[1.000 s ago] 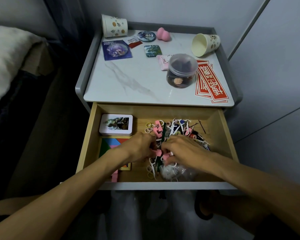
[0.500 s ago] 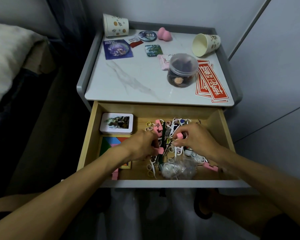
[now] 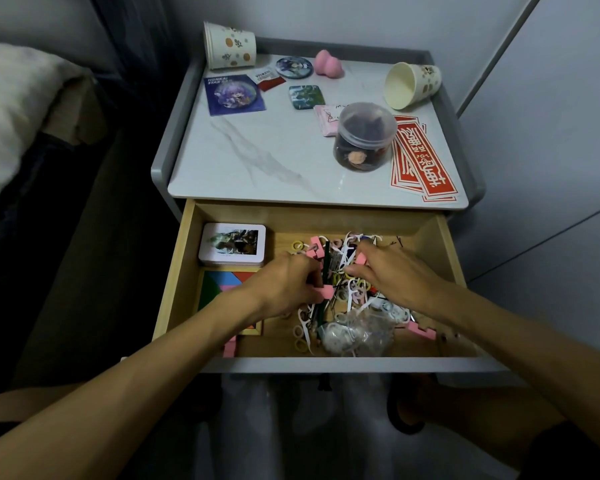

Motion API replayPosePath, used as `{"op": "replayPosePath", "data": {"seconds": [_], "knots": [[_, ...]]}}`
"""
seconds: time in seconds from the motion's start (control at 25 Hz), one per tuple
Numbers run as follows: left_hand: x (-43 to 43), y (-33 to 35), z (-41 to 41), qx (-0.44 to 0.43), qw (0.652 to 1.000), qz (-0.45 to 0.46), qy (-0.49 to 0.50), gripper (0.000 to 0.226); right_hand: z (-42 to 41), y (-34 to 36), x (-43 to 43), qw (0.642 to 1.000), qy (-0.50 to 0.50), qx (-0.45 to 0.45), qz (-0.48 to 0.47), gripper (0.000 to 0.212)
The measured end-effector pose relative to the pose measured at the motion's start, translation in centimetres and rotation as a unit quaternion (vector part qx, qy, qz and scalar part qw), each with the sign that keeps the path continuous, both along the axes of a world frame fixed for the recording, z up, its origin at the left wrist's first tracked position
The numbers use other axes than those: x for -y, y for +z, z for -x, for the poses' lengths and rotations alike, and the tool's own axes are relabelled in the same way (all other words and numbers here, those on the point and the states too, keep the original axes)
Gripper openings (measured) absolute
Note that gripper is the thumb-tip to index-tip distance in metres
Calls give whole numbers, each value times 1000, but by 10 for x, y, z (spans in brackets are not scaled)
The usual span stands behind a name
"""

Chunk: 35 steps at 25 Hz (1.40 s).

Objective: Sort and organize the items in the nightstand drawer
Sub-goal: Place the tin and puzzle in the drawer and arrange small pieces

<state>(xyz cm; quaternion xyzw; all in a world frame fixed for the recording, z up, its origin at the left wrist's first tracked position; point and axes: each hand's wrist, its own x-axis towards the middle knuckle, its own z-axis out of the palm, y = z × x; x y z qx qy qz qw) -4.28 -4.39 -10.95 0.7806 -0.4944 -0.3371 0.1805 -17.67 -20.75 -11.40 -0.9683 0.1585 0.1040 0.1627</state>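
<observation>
Where clutter [image 3: 352, 299] fills the drawer [image 3: 178, 271], right grip [image 3: 399, 277] clamped on pink block [image 3: 361, 259], left grip [image 3: 284, 285] curled beside, contents unclear.

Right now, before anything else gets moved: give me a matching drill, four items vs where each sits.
Items
1. picture tin
2. clear jar
3. clear plastic bag
4. pink sponge

Places
A. front of the drawer, near its front edge
B. back of the nightstand top
C. back left corner of the drawer
D. on the nightstand top, beside the red stickers

Pairs: 1-C, 2-D, 3-A, 4-B
</observation>
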Motion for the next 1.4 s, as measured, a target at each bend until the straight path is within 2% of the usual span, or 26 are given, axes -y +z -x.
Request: {"op": "replayPosePath", "data": {"seconds": [0.16, 0.32, 0.44, 0.52, 0.56, 0.64, 0.72, 0.88, 1.0, 1.08, 1.16, 1.28, 1.4], "knots": [[1, 1, 0, -13, 1000, 7, 5, 13, 1, 6, -1, 979, -78, -69, -175, 16], [2, -1, 1, -25, 1000, 13, 14, 8, 4, 5, 3, 960, -114, -37, -252, 21], [3, 0, 1, -56, 998, 18, 28, 11, 4, 4, 8, 958, -135, 0, -252, 28], [4, 1, 2, -63, 997, 15, 28, 18, 4, 6, 12, 957, -139, 9, -254, 20], [4, 1, 2, -65, 997, 14, 27, 20, 5, 8, 13, 958, -136, -4, -251, 30], [4, 2, 3, -72, 997, 19, 30, 22, 7, 10, 13, 970, -115, -37, -213, 52], [5, 3, 4, -83, 995, 24, 42, 18, 13, 9, 15, 980, -97, -41, -167, 39], [6, 5, 8, -108, 992, 27, 60, 12, 32, 11, 23, 993, -43, -97, -60, 35], [9, 7, 13, -112, 992, 23, 57, 15, 52, 18, 23, 979, 2, -202, -35, 18], [9, 8, 17, -125, 990, 20, 59, 12, 60, 17, 16, 965, 41, -257, 28, 12], [10, 10, 20, -139, 988, 23, 61, 8, 64, 14, 7, 958, 73, -254, 113, 22], [8, 13, 22, -135, 989, 38, 56, 8, 61, 10, 3, 934, 117, -256, 221, 25], [7, 15, 20, -137, 987, 46, 63, 15, 60, 10, 0, 918, 143, -273, 248, 26]]}}
